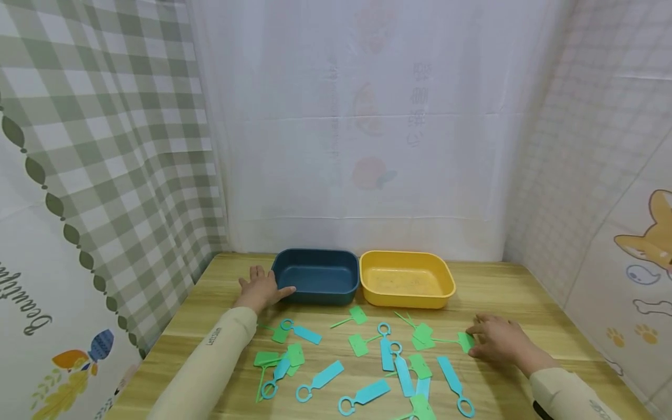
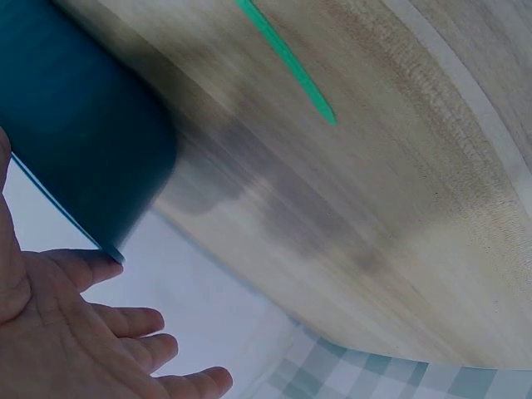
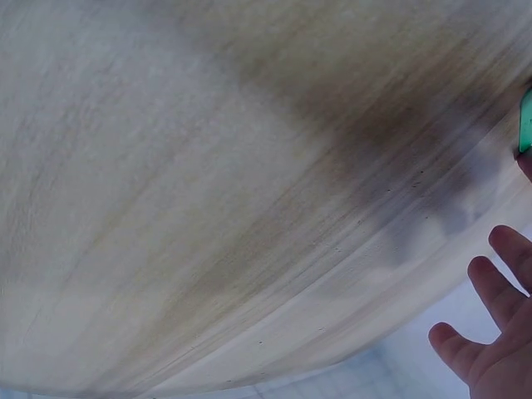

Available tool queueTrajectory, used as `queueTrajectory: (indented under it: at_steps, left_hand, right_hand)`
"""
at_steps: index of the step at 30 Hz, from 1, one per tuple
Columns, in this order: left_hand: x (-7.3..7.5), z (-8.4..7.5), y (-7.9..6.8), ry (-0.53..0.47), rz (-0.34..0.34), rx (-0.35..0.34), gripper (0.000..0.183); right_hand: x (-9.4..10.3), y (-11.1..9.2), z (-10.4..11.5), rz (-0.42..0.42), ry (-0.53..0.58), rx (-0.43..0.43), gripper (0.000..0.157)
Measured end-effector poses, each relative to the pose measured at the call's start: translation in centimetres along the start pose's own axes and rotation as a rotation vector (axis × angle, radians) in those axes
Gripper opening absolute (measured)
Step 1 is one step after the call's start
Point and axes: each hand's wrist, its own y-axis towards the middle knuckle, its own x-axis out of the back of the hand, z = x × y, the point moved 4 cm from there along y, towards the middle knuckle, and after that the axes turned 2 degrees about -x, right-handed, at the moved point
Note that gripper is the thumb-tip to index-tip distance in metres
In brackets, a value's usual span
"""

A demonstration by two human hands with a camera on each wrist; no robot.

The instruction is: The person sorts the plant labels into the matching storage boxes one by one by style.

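Observation:
My left hand (image 1: 259,290) is spread at the left front corner of a dark blue bin (image 1: 317,301), thumb and a fingertip at its rim. In the left wrist view the fingers are straight and apart beside the blue bin (image 2: 91,125). At the right, my right hand (image 1: 501,339) pinches the flat end of a green cable tie tag (image 1: 465,342) between thumb and index finger, its thin tail pointing left. The right wrist view shows only an edge of that green tag (image 3: 526,125) at a fingertip, the other fingers (image 3: 496,291) spread.
A yellow bin (image 1: 406,300) stands against the blue one's right side. Several green cable tie tags (image 1: 359,345) and several blue ring-ended tags (image 1: 370,392) lie scattered on the wooden table (image 1: 488,291), some overlapping. Cloth hangs at the back and both sides.

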Motion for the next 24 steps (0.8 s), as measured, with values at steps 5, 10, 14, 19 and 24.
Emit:
queueTrajectory:
  at_steps: [5,10,14,19,24]
  left_hand:
    - [0.13,-0.02,-0.21,0.002,0.004,-0.001,0.090]
    - [0.26,-0.21,-0.42,-0.001,0.008,-0.003,0.090]
    - [0.22,-0.39,-0.32,0.008,0.000,-0.006,0.090]
    - [0.28,-0.52,-0.22,0.020,-0.012,-0.011,0.089]
    - [0.45,-0.58,-0.40,0.023,-0.015,-0.009,0.088]
  right_hand:
    - [0.11,0.30,0.20,0.003,-0.013,0.017,0.048]
    - [0.15,0.31,0.28,0.010,-0.014,0.025,0.045]
    - [0.17,0.24,0.15,0.006,-0.021,0.026,0.043]
    - [0.00,0.24,0.09,-0.019,-0.041,0.037,0.039]
    - [-0.10,0.32,0.08,-0.032,-0.039,0.028,0.039]
